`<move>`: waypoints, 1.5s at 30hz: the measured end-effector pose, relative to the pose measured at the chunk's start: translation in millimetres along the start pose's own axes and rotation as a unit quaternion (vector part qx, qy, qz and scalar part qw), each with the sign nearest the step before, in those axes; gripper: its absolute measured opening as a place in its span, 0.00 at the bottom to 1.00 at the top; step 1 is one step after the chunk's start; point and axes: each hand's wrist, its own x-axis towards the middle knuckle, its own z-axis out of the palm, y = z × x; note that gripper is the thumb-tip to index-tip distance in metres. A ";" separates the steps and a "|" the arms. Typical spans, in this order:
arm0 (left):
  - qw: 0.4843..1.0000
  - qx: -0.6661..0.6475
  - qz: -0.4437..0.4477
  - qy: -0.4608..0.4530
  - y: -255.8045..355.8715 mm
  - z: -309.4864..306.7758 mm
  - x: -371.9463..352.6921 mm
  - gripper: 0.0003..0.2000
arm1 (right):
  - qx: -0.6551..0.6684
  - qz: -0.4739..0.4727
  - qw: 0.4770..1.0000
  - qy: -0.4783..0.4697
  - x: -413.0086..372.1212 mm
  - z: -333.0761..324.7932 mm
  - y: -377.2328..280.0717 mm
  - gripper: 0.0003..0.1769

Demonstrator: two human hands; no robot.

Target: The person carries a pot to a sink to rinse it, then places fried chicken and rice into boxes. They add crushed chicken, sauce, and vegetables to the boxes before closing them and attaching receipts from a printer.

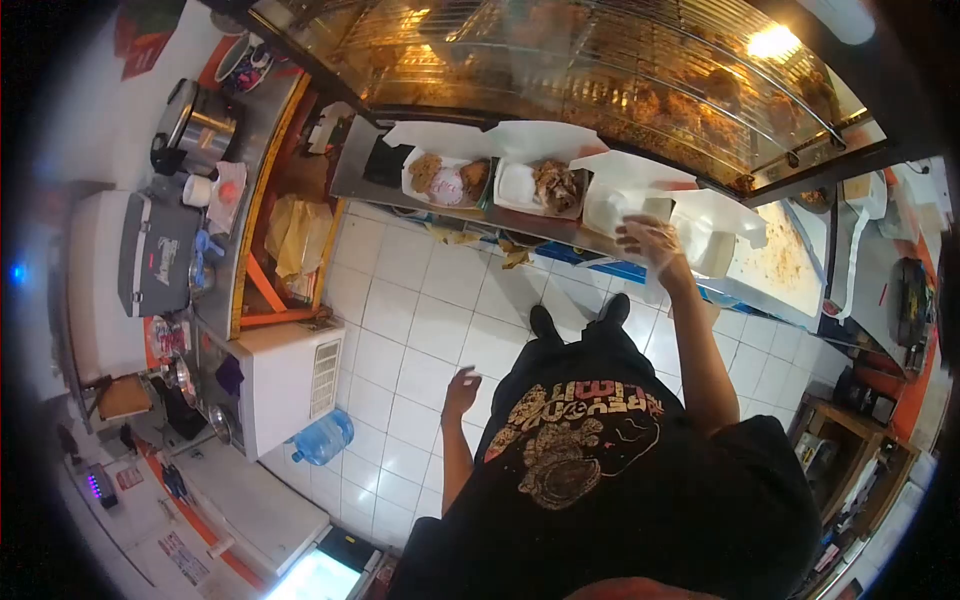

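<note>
So the right hand [650,240] is half-curled over the worktop's [350,180] near edge by the open white boxes [445,182], can't tell if it's gripping anything. Left hand's [461,392] loosely open, empty, above the tiles [400,345]. Meat [556,187] sits in the second box from the left end.

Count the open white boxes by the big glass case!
4, in a row: the first box at the left end, second box beside it, third box next, fourth box at the right end, partly covered by the right hand.
</note>
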 end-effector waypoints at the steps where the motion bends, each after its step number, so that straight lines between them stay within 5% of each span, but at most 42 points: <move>1: 0.999 0.036 -0.007 -0.011 95.1 -18.6 -0.2 0.20 | 0.002 -0.003 1.000 0.005 -11.3 -6.6 -3.1 0.19; 5: 0.955 -0.011 0.256 -0.147 286.3 -1.0 34.3 0.22 | 0.134 0.053 0.983 0.118 -34.7 -43.9 -13.5 0.21; 9: 0.844 0.027 0.512 -0.160 475.4 50.6 2.6 0.31 | 0.203 -0.078 0.953 0.213 -52.0 -66.5 -33.3 0.28; 11: 0.805 0.038 0.580 -0.118 527.3 91.9 -4.7 0.33 | 0.238 -0.194 0.907 0.290 -60.9 -79.0 -40.1 0.37; 12: 0.802 0.026 0.587 -0.110 547.2 113.3 -5.6 0.33 | 0.193 -0.178 0.921 0.289 -64.6 -100.7 -41.1 0.44; 17: 0.813 0.037 0.578 -0.067 605.1 198.3 -14.5 0.29 | 0.240 -0.253 0.892 0.289 -95.6 -145.0 -53.8 0.38; 18: 0.812 0.022 0.581 -0.050 614.5 214.5 -5.7 0.26 | 0.088 -0.318 0.892 0.308 -101.5 -143.1 -54.4 0.35; 20: 0.796 -0.005 0.606 0.002 638.9 238.6 28.4 0.26 | -0.086 -0.224 0.927 0.288 -122.3 -139.3 -51.1 0.30; 21: 0.762 -0.017 0.640 0.101 656.8 249.1 42.8 0.21 | -0.176 -0.184 0.929 0.268 -132.5 -137.4 -49.6 0.28; 22: 0.775 -0.038 0.623 0.096 675.8 243.3 47.5 0.16 | -0.302 -0.342 0.830 0.320 -148.3 -104.0 -73.5 0.24; 23: 0.788 -0.060 0.607 0.089 692.4 230.2 45.7 0.11 | -0.377 -0.291 0.854 0.211 -184.3 -93.3 -108.3 0.22; 25: 0.784 -0.030 0.619 0.043 701.1 220.9 21.7 0.10 | -0.381 -0.320 0.844 0.201 -205.1 -135.7 -97.6 0.23; 27: 0.790 -0.014 0.613 -0.007 688.7 236.3 -3.9 0.12 | -0.389 -0.370 0.745 0.396 -209.9 -169.7 -120.9 0.21; 31: 0.789 -0.012 0.593 -0.158 670.3 245.2 -17.6 0.24 | -0.131 -0.186 0.932 0.281 -187.4 -229.3 -110.9 0.18; 33: 0.784 0.016 0.571 -0.243 662.2 241.4 -8.4 0.35 | -0.126 -0.254 0.925 0.254 -151.7 -266.8 -89.9 0.09; 35: 0.761 0.024 0.622 -0.184 643.7 230.1 4.1 0.35 | -0.176 -0.188 0.929 0.266 -116.8 -289.3 -88.1 0.02; 37: 0.784 0.131 0.594 -0.124 625.8 212.3 12.9 0.36 | -0.202 -0.224 0.911 0.282 -75.3 -305.5 -90.6 0.02; 41: 0.879 0.012 0.453 -0.147 590.1 127.5 15.6 0.23 | -0.295 -0.272 0.857 0.324 15.5 -347.3 -91.1 0.11; 42: 0.891 -0.034 0.436 -0.121 584.5 100.2 15.3 0.20 | -0.299 -0.295 0.875 0.238 28.6 -361.8 -91.7 0.18; 43: 0.898 -0.080 0.422 -0.095 582.3 69.4 17.7 0.18 | -0.404 -0.291 0.838 0.222 35.2 -374.6 -90.9 0.25; 44: 0.884 -0.115 0.453 -0.013 573.2 41.9 29.5 0.15 | -0.566 -0.307 0.720 0.259 37.7 -392.6 -85.9 0.29; 45: 0.861 -0.149 0.481 0.068 563.9 13.0 41.9 0.12 | -0.570 -0.302 0.721 0.254 30.3 -402.4 -87.3 0.31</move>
